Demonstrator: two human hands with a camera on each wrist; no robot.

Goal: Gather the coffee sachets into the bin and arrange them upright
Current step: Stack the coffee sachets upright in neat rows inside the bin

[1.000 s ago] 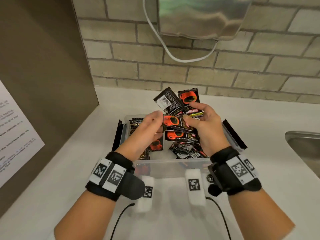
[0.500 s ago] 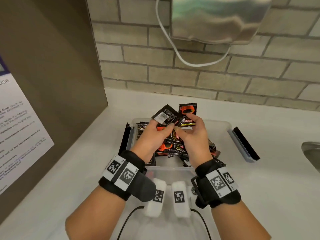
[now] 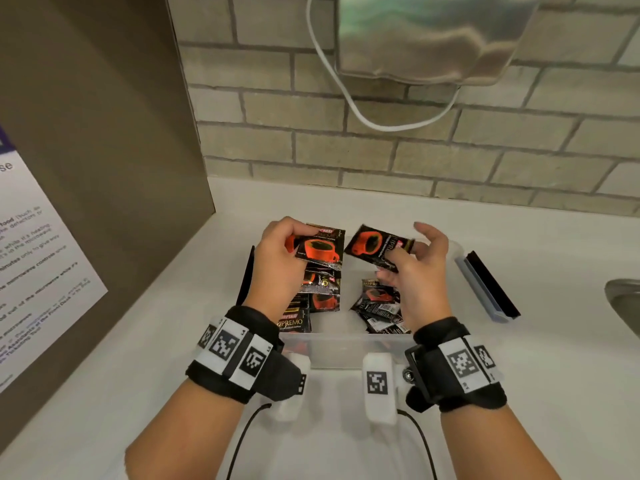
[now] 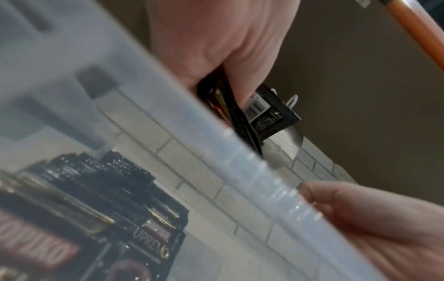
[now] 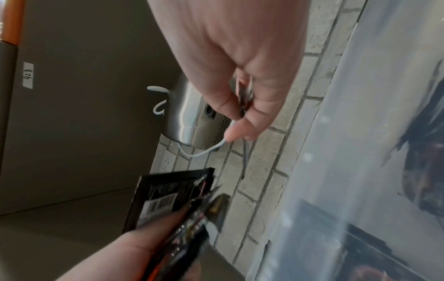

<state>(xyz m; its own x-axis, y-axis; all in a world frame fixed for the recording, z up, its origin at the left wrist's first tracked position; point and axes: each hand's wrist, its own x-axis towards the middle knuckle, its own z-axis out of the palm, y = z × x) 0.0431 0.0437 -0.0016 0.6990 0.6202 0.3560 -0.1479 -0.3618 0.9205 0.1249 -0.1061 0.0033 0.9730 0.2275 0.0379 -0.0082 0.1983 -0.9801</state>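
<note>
My two hands hover over a clear plastic bin (image 3: 346,348) on the white bench (image 3: 145,341), each with coffee sachets in its grasp; my left hand (image 3: 277,268) is curled round a small stack of sachets (image 3: 320,249), thumb on the printed front and fingers behind, the top one showing an orange cup on black; the left wrist view shows a barcoded back (image 4: 269,112) sticking out past the fingers, just above the bin's rim (image 4: 216,136). My right hand (image 3: 419,271) pinches a single sachet (image 3: 377,245) between thumb and fingers, tilted with its orange cup toward the left, while the remaining fingers spread loosely above it; the two held lots sit near each other but apart.

Inside the bin, more sachets (image 3: 322,296) lie stacked along the left side, one reading SUPREMO; another loose heap (image 3: 379,308) lies flat and jumbled on the right side, some showing barcodes; whether any stand properly upright I cannot tell. A black-and-grey lid clip (image 3: 486,287) hangs open on the bin's right side; a brick wall (image 3: 381,161) runs behind the bench, with a shiny metal dispenser (image 3: 433,39) and a white cord (image 3: 346,98) mounted on it; a printed notice (image 3: 38,271) hangs on the brown panel at left; the edge of a steel sink (image 3: 623,303) shows at far right.
</note>
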